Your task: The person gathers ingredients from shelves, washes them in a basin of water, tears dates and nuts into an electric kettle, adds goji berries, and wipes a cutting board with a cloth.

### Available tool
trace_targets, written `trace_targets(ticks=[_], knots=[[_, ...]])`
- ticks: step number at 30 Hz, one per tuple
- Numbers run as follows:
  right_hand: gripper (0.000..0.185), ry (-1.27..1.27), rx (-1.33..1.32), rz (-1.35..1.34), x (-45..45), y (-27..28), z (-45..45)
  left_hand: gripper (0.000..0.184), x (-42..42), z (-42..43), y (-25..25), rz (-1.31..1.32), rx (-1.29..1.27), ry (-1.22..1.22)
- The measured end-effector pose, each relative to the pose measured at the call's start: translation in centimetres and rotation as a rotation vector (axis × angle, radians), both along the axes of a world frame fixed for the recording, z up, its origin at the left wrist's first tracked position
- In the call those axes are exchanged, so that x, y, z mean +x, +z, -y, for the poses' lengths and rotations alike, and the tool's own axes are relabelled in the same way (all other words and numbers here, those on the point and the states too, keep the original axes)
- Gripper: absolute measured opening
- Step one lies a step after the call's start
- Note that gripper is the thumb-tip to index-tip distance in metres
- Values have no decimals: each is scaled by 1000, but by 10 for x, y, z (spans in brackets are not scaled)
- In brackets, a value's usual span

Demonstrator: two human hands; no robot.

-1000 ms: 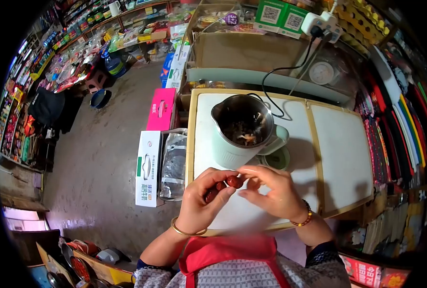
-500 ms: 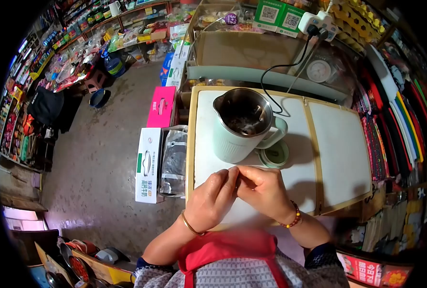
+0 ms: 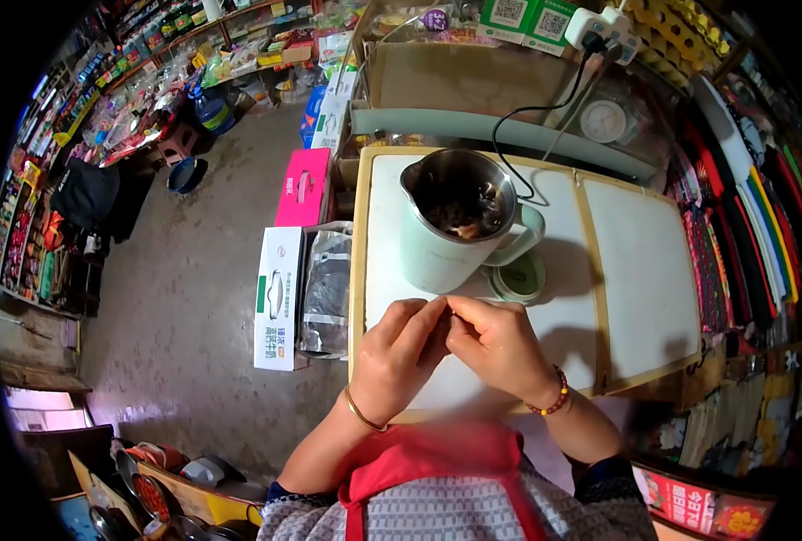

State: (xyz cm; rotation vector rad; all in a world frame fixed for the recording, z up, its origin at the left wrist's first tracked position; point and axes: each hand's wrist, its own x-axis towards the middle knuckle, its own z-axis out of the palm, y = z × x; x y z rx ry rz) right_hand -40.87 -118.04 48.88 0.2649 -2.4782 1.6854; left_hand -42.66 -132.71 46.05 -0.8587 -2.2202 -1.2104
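Both hands meet over the white table [image 3: 640, 279], just in front of the jug [image 3: 446, 261]. The left hand [image 3: 403, 356] and the right hand [image 3: 502, 350] are curled, and their fingertips touch. I cannot tell what they hold, because the fingers hide it. A gold bangle [image 3: 362, 414] is on the left wrist, and a string of beads [image 3: 557, 401] is on the right one. The pale green jug stands upright with its handle to the right. Its top is open, with dark bits and some pale bits inside. A small round green piece [image 3: 518, 279] sits just beside it, near the handle. A black cord [image 3: 498, 135] bends up to a white power strip [image 3: 590, 24]. Left of the table are a milk box [image 3: 277, 311] and a pink box [image 3: 301, 189].
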Motion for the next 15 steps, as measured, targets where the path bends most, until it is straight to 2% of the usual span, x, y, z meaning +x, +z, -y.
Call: trace_targets(ticks=[3, 8, 11, 13, 14, 15], knots=[[6, 33, 63, 2, -1, -4, -2, 33, 3, -1, 4, 40, 25, 11], [9, 42, -199, 212, -3, -3, 0, 30, 1, -5, 2, 60, 117, 24], [13, 44, -205, 246, -4, -7, -1, 28, 2, -6, -1, 136, 227, 25], [15, 59, -283, 276, -3, -8, -1, 22, 3, -3, -5, 524, 425, -30], [19, 75, -361, 306, -3, -9, 0, 22, 3, -2, -3, 522, 428, -28], [19, 78, -359, 306, -3, -10, -1, 20, 2, -1, 2, 708, 569, -51]])
